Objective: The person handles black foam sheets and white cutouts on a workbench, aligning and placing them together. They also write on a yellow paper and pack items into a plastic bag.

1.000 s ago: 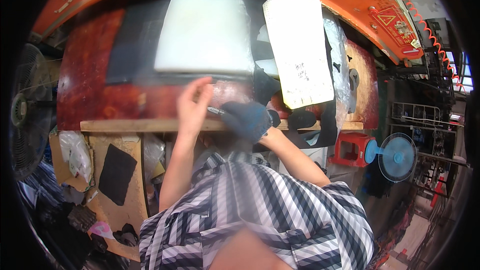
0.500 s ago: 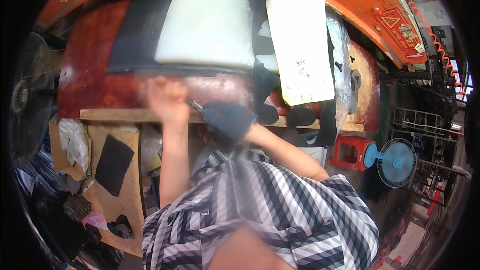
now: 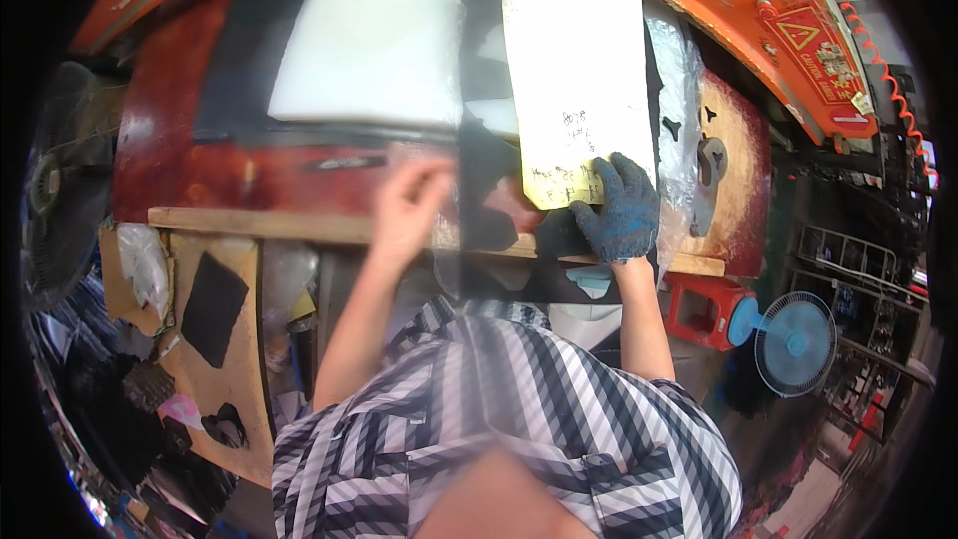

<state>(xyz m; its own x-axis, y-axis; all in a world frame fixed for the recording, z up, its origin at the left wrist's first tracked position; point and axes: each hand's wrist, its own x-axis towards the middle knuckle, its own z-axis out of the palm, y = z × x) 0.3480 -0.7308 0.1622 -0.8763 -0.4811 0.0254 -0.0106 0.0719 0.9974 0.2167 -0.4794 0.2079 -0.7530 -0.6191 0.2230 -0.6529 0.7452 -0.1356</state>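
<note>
My right hand [image 3: 619, 212], in a dark blue knit glove, lies over the lower right corner of a pale yellow-white card [image 3: 574, 60] with handwriting on it. Its fingers are stretched out and apart on the card. The bare left hand [image 3: 407, 208] is raised above the red table top near its front edge, beside the clear plastic film [image 3: 445, 230]. Motion smears its fingers, which look partly bent; whether they hold anything does not show. Farther left, a slim dark tool [image 3: 344, 162] lies on the table. Under the card is a black sheet [image 3: 489, 175] with cut-out holes.
A thick white stack of sheets [image 3: 369, 40] sits on dark sheets [image 3: 249, 70] at the back left. An orange machine beam [image 3: 738, 0] spans the far side. A red stool [image 3: 707, 309] and a blue fan [image 3: 795, 343] stand at right; a board [image 3: 239, 359] with black pieces is at left.
The gloved right hand has gone from near my left hand over to the card. The metal tool it held is no longer in it. My left hand has moved right, and the view has shifted.
</note>
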